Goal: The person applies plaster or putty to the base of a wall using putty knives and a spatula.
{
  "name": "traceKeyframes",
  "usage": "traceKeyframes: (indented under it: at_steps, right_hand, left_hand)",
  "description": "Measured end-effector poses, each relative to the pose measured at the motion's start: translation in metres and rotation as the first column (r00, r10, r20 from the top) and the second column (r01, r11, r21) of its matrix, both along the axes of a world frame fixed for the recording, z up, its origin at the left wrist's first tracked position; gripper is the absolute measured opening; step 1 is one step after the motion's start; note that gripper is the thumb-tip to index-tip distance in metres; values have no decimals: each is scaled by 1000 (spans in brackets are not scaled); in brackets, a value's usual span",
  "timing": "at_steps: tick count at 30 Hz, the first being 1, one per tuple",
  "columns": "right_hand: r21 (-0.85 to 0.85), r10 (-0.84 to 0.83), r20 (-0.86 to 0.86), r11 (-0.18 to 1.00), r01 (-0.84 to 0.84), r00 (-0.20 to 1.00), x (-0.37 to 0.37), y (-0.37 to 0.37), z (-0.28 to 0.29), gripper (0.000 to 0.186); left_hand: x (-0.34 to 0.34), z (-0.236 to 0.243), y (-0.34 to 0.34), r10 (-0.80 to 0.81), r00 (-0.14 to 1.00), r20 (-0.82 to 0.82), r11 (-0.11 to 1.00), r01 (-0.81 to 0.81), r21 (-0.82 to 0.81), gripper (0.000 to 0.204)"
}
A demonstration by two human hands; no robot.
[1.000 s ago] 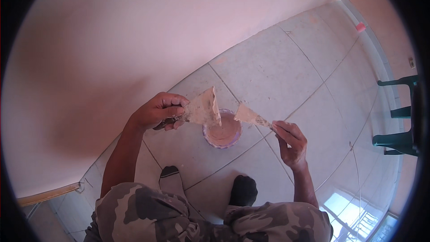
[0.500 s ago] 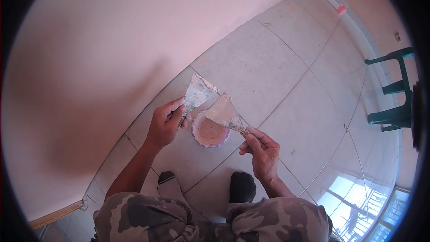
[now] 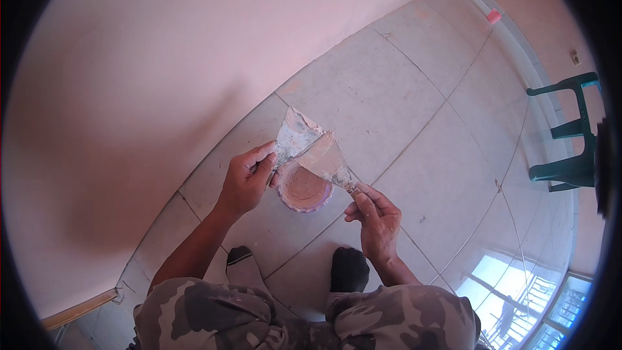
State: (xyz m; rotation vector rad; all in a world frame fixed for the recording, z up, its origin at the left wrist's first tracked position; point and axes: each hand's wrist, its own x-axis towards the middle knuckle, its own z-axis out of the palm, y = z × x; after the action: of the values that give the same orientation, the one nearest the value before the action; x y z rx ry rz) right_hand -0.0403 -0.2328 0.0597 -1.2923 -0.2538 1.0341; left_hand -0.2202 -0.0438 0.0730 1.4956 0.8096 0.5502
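My left hand grips the handle of a wide putty knife, its blade coated in pale filler. A second putty knife is held by my right hand, and its blade lies across the first blade, touching it. Both blades hover over a small round bucket of pinkish filler that stands on the tiled floor between my feet and the wall.
A pink plastered wall fills the left and top. Grey floor tiles stretch to the right. A green plastic chair stands at the right edge. My feet are just behind the bucket. A wooden strip lies at lower left.
The two knives, held apart over the bucket a second ago, have come together and their blades now cross. The view has shifted slightly toward the wall.
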Motion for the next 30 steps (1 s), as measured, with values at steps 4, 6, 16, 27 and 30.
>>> traceKeyframes:
  at_steps: [4, 6, 16, 27, 30]
  right_hand:
    - [33, -39, -33, 999, 40, 999, -3, 1, -2, 30]
    - [47, -51, -53, 997, 54, 997, -5, 1, -3, 30]
    - [129, -85, -222, 985, 115, 971, -11, 3, -15, 30]
    - [37, -5, -195, 999, 12, 981, 5, 5, -4, 30]
    - [12, 22, -146, 1000, -21, 989, 8, 3, -5, 30]
  left_hand:
    - [2, -3, -3, 10, 1000, 2, 1000, -10, 21, 33]
    - [5, -14, -7, 43, 997, 58, 999, -45, 30, 33]
    - [13, -20, -24, 51, 986, 158, 997, -59, 48, 31]
    - [3, -24, -11, -44, 999, 16, 903, 33, 428, 35]
    - [5, -20, -8, -61, 998, -28, 843, 67, 534, 43]
